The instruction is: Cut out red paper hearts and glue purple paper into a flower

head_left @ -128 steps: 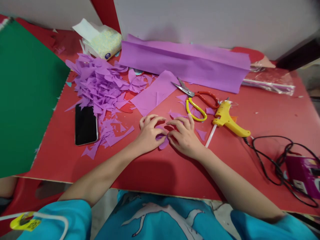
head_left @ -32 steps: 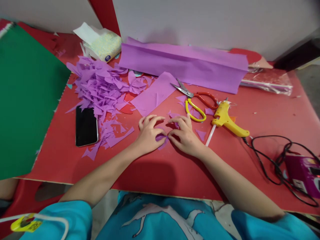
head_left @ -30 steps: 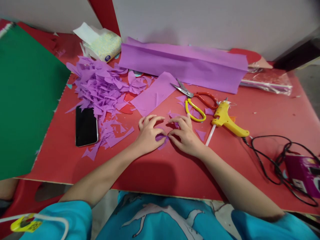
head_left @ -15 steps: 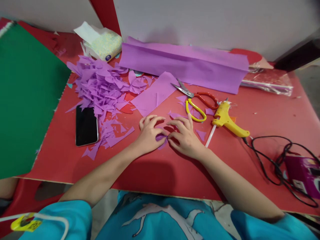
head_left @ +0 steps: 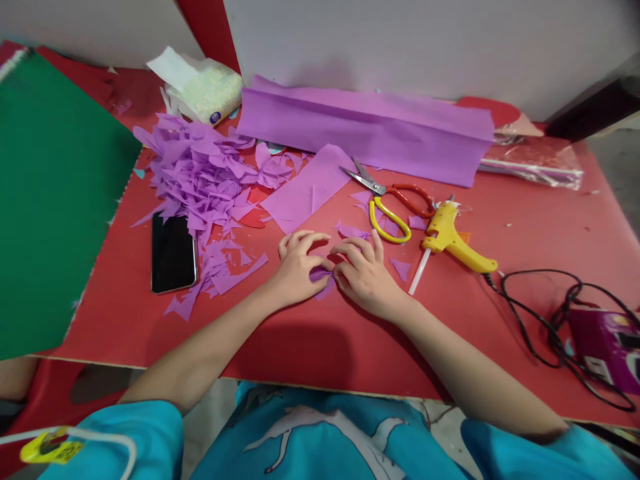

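Between my hands, low over the red table (head_left: 290,343), is a small piece of purple paper (head_left: 320,273), pinched and gathered. My left hand (head_left: 301,270) grips it between thumb and index finger, the other fingers curled above. From the other side my right hand (head_left: 364,272) pinches the paper's end with thumb and index finger, its outer fingers raised. Most of the piece is hidden by my fingers. Just beyond my right hand lie scissors (head_left: 383,193) with one red and one yellow handle, blades apart. Small purple scraps (head_left: 353,231) are near my fingertips.
A heap of cut purple pieces (head_left: 195,173) partly covers a black phone (head_left: 173,257). Behind are a purple sheet (head_left: 305,190), a folded purple roll (head_left: 365,130) and a tissue pack (head_left: 213,90). A yellow glue gun (head_left: 457,243) with black cord lies right; a green board (head_left: 55,207) stands left.
My right hand's fingers have shifted very slightly at the paper's end. My left hand keeps its grip, and the view has moved a little.
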Available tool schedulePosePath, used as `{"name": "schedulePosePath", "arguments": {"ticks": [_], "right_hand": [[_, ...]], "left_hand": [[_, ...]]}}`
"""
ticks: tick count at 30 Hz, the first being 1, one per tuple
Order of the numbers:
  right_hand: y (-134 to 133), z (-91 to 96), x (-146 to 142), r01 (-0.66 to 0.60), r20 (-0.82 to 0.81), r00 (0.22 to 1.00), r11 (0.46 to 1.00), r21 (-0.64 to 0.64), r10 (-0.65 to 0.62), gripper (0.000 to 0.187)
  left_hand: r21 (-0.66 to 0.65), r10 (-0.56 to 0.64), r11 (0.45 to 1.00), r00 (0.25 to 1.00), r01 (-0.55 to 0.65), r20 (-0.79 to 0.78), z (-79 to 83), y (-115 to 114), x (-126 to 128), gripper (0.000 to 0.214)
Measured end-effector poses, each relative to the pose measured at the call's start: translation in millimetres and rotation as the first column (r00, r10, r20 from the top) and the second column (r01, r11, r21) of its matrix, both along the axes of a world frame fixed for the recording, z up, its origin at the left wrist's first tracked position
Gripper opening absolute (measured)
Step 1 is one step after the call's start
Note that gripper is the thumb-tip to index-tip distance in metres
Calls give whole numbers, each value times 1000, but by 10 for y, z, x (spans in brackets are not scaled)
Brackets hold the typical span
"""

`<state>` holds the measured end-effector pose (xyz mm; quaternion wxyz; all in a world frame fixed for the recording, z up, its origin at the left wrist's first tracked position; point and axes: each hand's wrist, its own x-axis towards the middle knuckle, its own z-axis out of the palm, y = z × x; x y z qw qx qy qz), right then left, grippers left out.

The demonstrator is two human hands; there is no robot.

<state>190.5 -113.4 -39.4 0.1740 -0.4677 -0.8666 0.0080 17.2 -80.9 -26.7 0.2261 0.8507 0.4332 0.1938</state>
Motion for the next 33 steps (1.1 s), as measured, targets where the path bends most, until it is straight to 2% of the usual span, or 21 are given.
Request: {"name": "schedulePosePath", "arguments": {"ticks": [9, 19, 22, 24, 26, 28, 31, 33], "right_hand": [[31, 35, 24, 39, -82, 996, 999, 32, -36, 10], [53, -12, 24, -19, -56, 998, 990, 140, 27, 12], [67, -10, 28, 48, -114, 993, 986, 161, -30, 9], [74, 5, 31, 128, -177, 980, 977, 173, -97, 9], [76, 25, 32, 196, -227, 962, 965, 175, -154, 9], [72, 41, 31, 224, -254, 951, 960, 170, -177, 9], [65, 45, 37, 224, -275, 944, 965, 138, -180, 7], [67, 34, 49, 217, -299, 938, 971, 102, -178, 6]], "left_hand": [[1, -6, 1000, 1000, 6, 4, 3, 3, -10, 8], [19, -16, 1000, 1000, 15, 22, -3, 4, -7, 7], [23, 57, 998, 996, -59, 71, 21, 12, -8, 16], [25, 180, 983, 976, -185, 118, 25, 27, -11, 21], [8, 280, 959, 949, -284, 145, 20, 45, -17, 17], [-26, 296, 955, 943, -295, 153, 16, 59, -22, 13], [-91, 253, 966, 953, -241, 166, 27, 68, -25, 19], [-102, 259, 964, 951, -245, 169, 43, 69, -26, 22]]}}
